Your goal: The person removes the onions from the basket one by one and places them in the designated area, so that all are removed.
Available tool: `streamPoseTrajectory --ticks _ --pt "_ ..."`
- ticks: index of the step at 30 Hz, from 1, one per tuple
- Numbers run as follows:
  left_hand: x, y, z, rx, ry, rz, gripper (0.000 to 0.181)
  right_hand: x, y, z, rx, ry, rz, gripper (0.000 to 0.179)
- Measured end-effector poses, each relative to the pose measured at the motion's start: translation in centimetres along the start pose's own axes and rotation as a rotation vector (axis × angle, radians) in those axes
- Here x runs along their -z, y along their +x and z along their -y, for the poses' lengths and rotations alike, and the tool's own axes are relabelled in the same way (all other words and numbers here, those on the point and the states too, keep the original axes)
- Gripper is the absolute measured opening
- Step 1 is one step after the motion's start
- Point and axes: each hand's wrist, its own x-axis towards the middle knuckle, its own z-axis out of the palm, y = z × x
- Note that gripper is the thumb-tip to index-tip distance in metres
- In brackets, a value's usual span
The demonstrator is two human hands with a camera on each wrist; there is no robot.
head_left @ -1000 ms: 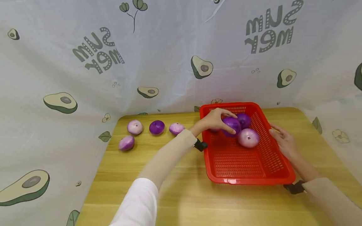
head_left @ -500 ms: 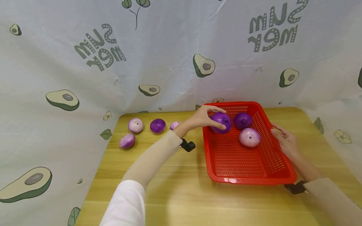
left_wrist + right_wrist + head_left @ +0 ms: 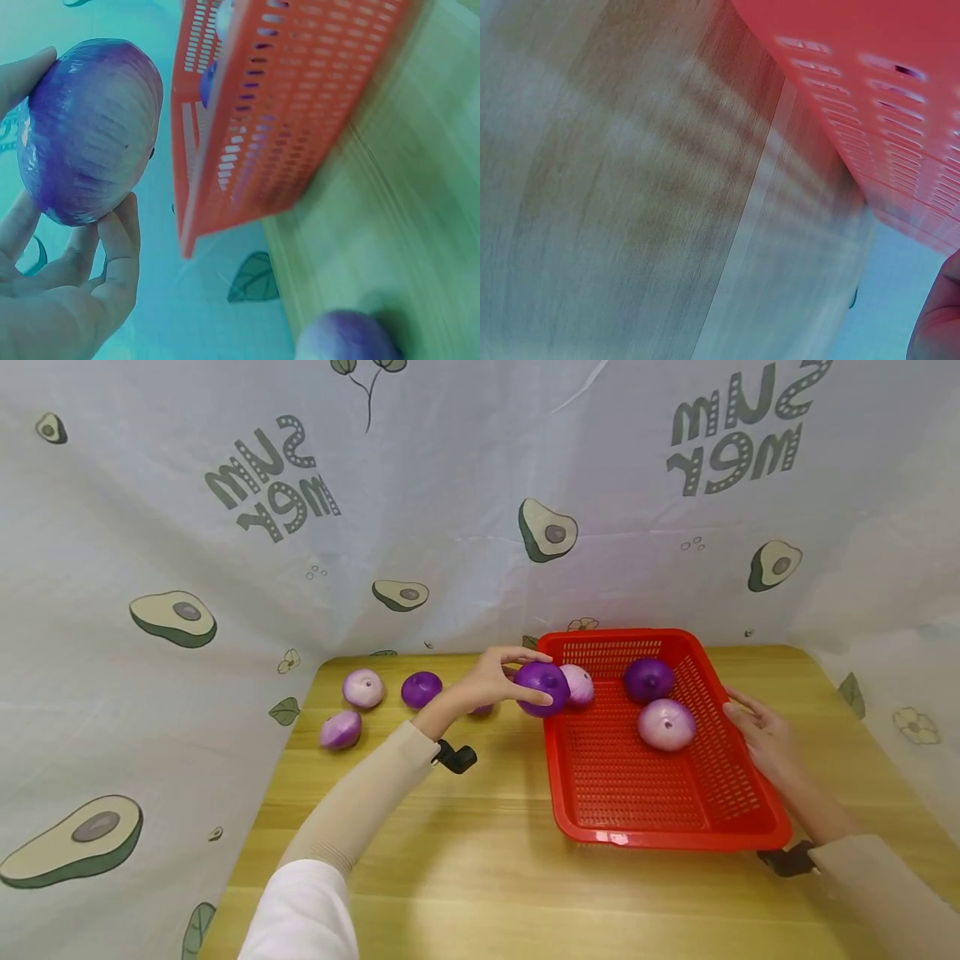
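Note:
Thumb and fingers of my left hand (image 3: 487, 681) grip a purple onion (image 3: 542, 689), held up at the left rim of a red plastic basket (image 3: 630, 839). The left wrist view shows this onion (image 3: 94, 135) pinched by the fingertips, apart from the basket wall (image 3: 300, 97). My right hand (image 3: 765, 739) holds the basket's right rim; only part of a finger or thumb (image 3: 939, 319) shows in the right wrist view. Inside the basket lie a dark purple onion (image 3: 648, 680), a pale onion (image 3: 667, 724) and another pale onion (image 3: 579, 684), partly hidden by the held one.
On the wooden table (image 3: 420, 860), left of the basket, stand a pale onion (image 3: 363, 688), a purple-and-white onion (image 3: 341, 729) and a dark onion (image 3: 422, 690). Another onion (image 3: 482, 709) is mostly behind my left hand. A printed cloth (image 3: 450, 510) hangs behind the table.
My left hand has carried the purple onion leftward, from inside the basket to its left rim, uncovering the pale onion there. The right hand stays at the right rim.

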Motion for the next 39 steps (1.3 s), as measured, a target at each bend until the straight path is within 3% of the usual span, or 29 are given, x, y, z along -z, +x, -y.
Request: streamPoseTrajectory --ticks 8,18,24,27,31,39 --pt "1.9 -2.2 1.6 0.022 0.019 -0.044 0.057 0.0 0.0 0.2 -0.013 -0.064 -0.019 0.041" --pt "3.9 -5.2 3.9 0.092 -0.080 -0.111 0.057 0.0 0.1 0.3 -0.027 -0.022 -0.020 0.039" --pt "4.9 -7.0 5.6 0.129 -0.019 -0.177 0.055 -0.1 0.1 0.3 -0.039 -0.036 -0.014 0.042" --pt "5.4 -7.8 6.2 0.140 0.011 -0.204 0.057 0.0 0.0 0.3 -0.050 -0.085 -0.017 0.044" --pt "6.0 -8.9 6.8 0.161 -0.019 -0.210 0.061 0.0 0.0 0.3 -0.055 -0.163 -0.028 0.047" --pt "6.7 -10.5 8.3 0.238 -0.014 -0.235 0.064 -0.2 -0.1 0.6 -0.061 -0.087 -0.030 0.043"
